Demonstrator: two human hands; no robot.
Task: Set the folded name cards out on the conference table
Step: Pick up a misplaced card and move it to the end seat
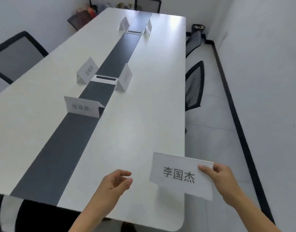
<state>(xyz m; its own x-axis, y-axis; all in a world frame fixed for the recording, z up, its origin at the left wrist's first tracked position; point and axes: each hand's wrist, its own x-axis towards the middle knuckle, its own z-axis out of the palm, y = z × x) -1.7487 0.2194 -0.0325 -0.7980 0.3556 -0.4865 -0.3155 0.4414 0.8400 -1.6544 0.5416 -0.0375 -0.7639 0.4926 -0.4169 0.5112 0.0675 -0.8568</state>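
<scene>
My right hand (222,178) pinches the right edge of a white folded name card (180,174) with black characters, held above the near right corner of the long white conference table (143,114). My left hand (115,183) hovers beside the card with loosely curled fingers and holds nothing. Several folded name cards stand along the dark centre strip (63,148): one near left (82,107), a pair at mid table, left (87,70) and right (124,77), and a pair at the far end, left (123,24) and right (149,27).
Black mesh chairs stand on the left (14,54), on the right (194,86) and at the far end (148,5). Two cable boxes (104,78) sit in the centre strip. Clutter fills the far left corner. A tiled floor strip runs along the right wall.
</scene>
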